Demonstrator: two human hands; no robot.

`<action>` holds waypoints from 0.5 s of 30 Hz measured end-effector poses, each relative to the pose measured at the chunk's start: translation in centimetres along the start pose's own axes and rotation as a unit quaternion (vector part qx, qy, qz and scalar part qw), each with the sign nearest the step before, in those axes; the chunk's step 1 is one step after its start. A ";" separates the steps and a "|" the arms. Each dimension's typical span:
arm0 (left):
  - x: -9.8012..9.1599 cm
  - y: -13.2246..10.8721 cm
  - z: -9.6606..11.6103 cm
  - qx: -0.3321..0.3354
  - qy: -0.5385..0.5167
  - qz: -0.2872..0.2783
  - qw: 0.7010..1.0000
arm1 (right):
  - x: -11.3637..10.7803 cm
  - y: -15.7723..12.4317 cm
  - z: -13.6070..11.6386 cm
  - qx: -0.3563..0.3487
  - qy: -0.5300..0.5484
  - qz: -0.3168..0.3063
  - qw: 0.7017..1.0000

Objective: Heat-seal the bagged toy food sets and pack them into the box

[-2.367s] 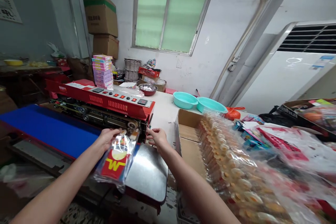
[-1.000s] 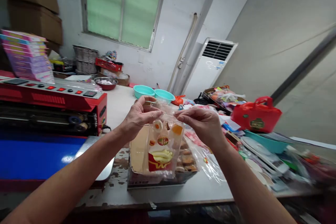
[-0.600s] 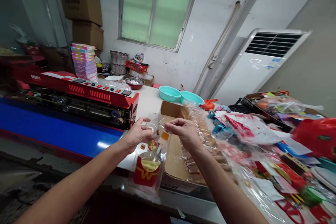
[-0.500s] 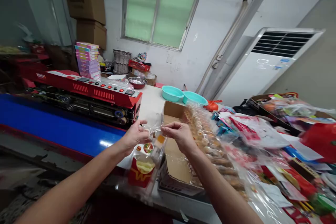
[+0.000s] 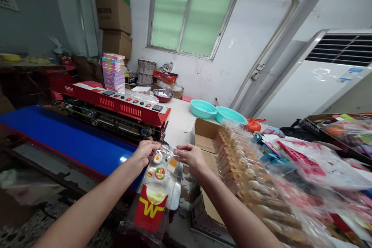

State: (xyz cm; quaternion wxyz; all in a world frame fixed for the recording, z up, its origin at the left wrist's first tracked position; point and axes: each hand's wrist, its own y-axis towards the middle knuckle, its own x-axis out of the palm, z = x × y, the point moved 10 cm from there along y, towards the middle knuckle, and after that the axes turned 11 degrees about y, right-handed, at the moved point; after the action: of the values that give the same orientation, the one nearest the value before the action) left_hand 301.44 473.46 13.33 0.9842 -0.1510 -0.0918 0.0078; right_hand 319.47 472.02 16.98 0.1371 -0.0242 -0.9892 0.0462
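Note:
A clear plastic bag (image 5: 171, 178) hangs between my two hands, pinched at its top edge. Inside it show a red fries carton (image 5: 151, 207) with a yellow W-shaped mark, a small round pizza piece (image 5: 159, 173), an egg piece (image 5: 157, 157) and an orange-and-white square piece (image 5: 172, 164). My left hand (image 5: 148, 152) grips the top left corner, close to the blue conveyor belt. The top right corner is in the fingers of my right hand (image 5: 190, 157), beside an open cardboard box (image 5: 203, 128).
A red sealing machine (image 5: 130, 108) runs along the blue belt (image 5: 72, 143) on the left. Right of the cardboard box lie rows of packed toy-food bags (image 5: 247, 174) and a cluttered pile of packaging (image 5: 302, 159). Two turquoise basins (image 5: 203, 109) sit at the back.
My hands have drawn the bag's top edge taut and moved slightly left of the box, nearer the belt. The bag's front now faces me more squarely. The view has shifted left.

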 end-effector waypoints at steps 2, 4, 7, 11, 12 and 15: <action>-1.0 0.5 -0.3 -0.010 -0.005 0.005 1.000 | 0.5 0.7 0.8 0.022 0.001 0.017 1.000; -1.9 0.8 -0.6 -0.021 -0.005 -0.002 1.000 | 1.0 1.7 1.3 0.035 -0.003 0.031 0.999; -3.1 1.2 -0.9 -0.027 -0.001 -0.019 0.999 | 2.0 3.3 1.9 0.045 -0.008 0.038 0.998; -4.6 2.1 -0.8 -0.015 -0.007 -0.002 1.000 | 3.0 5.4 2.9 0.057 -0.003 0.044 0.997; -5.0 2.3 -0.7 -0.011 -0.011 0.007 1.000 | 3.2 5.8 3.1 0.059 -0.001 0.046 0.997; -5.9 2.7 0.0 -0.001 -0.019 0.032 0.999 | 4.0 6.5 3.8 0.061 0.003 0.048 0.997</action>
State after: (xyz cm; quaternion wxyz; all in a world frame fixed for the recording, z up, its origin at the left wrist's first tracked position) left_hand 295.66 475.76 11.43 0.9814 -0.1550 -0.1054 0.0422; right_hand 314.85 478.43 13.72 0.1390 -0.0630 -0.9818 0.1132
